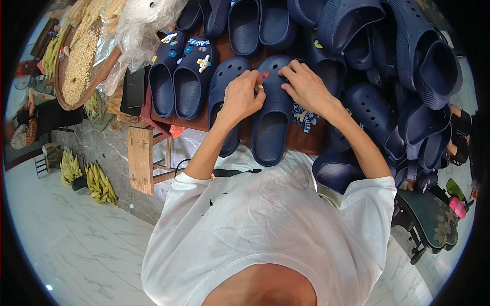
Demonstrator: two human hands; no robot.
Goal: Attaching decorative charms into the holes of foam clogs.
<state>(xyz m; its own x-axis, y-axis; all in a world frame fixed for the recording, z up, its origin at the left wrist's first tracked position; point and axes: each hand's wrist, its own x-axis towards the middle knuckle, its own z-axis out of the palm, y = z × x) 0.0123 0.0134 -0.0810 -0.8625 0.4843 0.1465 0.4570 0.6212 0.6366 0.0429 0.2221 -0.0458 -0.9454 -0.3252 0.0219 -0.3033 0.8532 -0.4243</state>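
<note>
A navy blue foam clog lies toe-away in front of me on a wooden bench. A small red charm sits in a hole on its toe. My left hand pinches a small yellow charm against the clog's upper. My right hand presses its fingertips on the toe, right of the red charm. A second plain navy clog lies just left, partly under my left hand.
A pair of navy clogs with several colourful charms lies further left. Many plain navy clogs pile up at right and back. A black phone, a basket of grain, plastic bags and bananas lie at left.
</note>
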